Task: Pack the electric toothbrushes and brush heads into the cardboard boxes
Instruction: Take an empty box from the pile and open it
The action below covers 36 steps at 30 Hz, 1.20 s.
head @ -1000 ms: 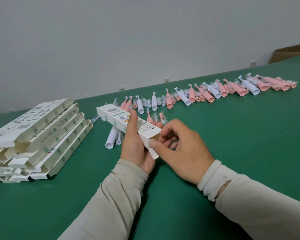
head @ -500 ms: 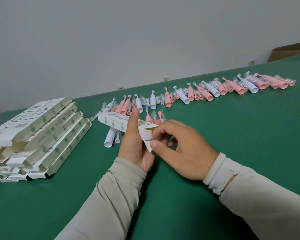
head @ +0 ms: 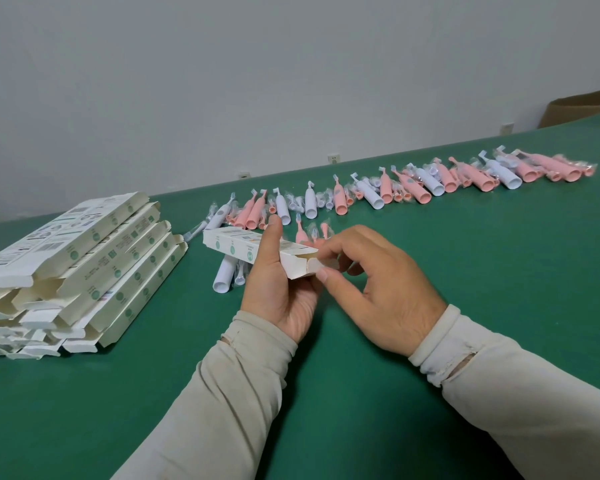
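Both hands' grip on box (head: 257, 249)

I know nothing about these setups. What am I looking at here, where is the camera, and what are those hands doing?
There is no machine here: a person wears a camera on the head, looking down at their own hands. The left hand grips a white cardboard box, while the right hand pinches the flap at its near end. They work over a green table. A stack of flattened boxes lies to the left. Farther back runs a row of pink and white electric toothbrushes with small wrapped brush heads among them.
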Motion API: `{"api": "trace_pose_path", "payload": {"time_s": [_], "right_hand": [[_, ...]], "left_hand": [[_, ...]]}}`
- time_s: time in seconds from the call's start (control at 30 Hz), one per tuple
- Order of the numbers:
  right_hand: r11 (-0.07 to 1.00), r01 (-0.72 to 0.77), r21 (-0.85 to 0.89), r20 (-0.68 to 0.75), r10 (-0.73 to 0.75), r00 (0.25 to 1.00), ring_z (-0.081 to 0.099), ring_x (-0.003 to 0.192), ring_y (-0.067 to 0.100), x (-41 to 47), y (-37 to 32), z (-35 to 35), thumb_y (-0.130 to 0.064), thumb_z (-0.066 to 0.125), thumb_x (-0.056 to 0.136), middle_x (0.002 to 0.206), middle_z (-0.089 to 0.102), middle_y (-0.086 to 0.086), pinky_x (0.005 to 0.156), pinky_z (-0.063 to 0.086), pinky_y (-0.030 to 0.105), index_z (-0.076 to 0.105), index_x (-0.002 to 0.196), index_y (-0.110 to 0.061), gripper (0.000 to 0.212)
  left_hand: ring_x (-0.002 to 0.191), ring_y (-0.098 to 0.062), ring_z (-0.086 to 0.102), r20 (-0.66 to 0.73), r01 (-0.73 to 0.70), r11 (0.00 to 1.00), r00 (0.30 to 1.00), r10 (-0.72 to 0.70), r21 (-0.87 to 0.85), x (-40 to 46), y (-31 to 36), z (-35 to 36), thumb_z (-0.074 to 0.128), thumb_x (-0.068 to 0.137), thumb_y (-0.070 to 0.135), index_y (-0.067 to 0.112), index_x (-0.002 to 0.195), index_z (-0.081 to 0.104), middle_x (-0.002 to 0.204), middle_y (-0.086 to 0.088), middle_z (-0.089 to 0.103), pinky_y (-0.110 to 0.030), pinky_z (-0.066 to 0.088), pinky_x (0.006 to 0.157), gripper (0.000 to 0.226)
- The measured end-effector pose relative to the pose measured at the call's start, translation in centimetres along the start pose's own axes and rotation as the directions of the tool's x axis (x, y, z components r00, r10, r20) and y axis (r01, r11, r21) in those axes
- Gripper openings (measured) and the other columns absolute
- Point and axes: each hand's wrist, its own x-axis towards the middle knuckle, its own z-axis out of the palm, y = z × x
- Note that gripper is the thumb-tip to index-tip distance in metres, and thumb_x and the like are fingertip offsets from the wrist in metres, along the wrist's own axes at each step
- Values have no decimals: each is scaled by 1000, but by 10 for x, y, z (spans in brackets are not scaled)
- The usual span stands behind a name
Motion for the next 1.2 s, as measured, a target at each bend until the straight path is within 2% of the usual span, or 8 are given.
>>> {"api": "trace_pose_path", "payload": {"time_s": [0.4, 0.57, 0.73, 0.8, 0.87, 0.97, 1.1, 1.2], "right_hand": [[999, -33, 27, -16, 33, 999, 59, 86, 8, 1, 2, -3, -29, 64, 90, 95, 57, -12, 78, 53, 39, 70, 96, -23, 10], [989, -82, -122, -64, 75, 995, 54, 73, 5, 5, 11, -12, -62, 63, 77, 86, 54, -17, 68, 49, 29, 59, 86, -34, 30], [913, -279, 298, -53, 308, 950, 51, 60, 11, 11, 23, -17, -57, 67, 79, 74, 66, -12, 62, 48, 30, 67, 78, -29, 28], [852, -339, 400, -123, 417, 901, 53, 59, 11, 15, 27, -19, -46, 68, 88, 68, 64, -10, 61, 51, 33, 66, 76, -26, 24], [774, -382, 505, -159, 518, 840, 58, 57, 9, 19, 30, -21, -42, 67, 92, 73, 66, -3, 58, 52, 30, 66, 79, -24, 22], [608, -382, 696, -124, 625, 771, 64, 64, 11, 22, 32, -29, -59, 58, 85, 84, 71, -6, 54, 52, 26, 69, 94, -27, 34], [453, -345, 822, -46, 657, 753, 67, 66, 19, 23, 34, -38, -68, 50, 83, 122, 68, 5, 51, 49, 27, 62, 129, -24, 65], [422, -376, 825, -43, 710, 703, 67, 60, 18, 24, 37, -40, -46, 57, 94, 125, 64, 9, 47, 49, 26, 65, 123, -19, 40]], "left_hand": [[75, -23, 70, 91, -21, 997, 996, 14, 81, -7, -4, 3, 58, 99, 36, 24, 105, 75, 84, -8, 70, -43, 60, 76, 21], [77, -25, 66, 79, 141, 984, 985, -150, 112, -9, -2, 4, 74, 76, 42, 11, 145, 41, 107, -16, 57, -43, 60, 75, 82], [90, -25, 73, 29, 98, 957, 994, -110, 275, -12, 1, 6, 80, 70, 47, 13, 126, 54, 110, -14, 68, -32, 60, 56, 71], [84, -17, 70, 19, -75, 810, 997, 78, 582, -11, -1, 2, 85, 76, 37, 19, 121, 57, 104, -4, 69, -30, 55, 55, 56], [92, -15, 65, 149, -248, 324, 942, 302, 913, -8, 1, -8, 78, 83, 26, 32, 119, 54, 108, 4, 67, -34, 55, 72, 44], [103, -17, 54, 361, -264, -305, 873, 327, 915, -4, 7, -21, 70, 84, 24, 42, 124, 48, 115, 9, 59, -37, 50, 86, 49], [101, -19, 50, 321, -115, -485, 874, 366, 867, -3, 15, -26, 70, 86, 38, 44, 128, 45, 112, 7, 53, -37, 48, 78, 50], [99, -20, 50, 306, -113, -463, 880, 365, 879, -3, 19, -28, 71, 84, 47, 44, 126, 46, 106, 8, 49, -37, 49, 76, 48]]}}
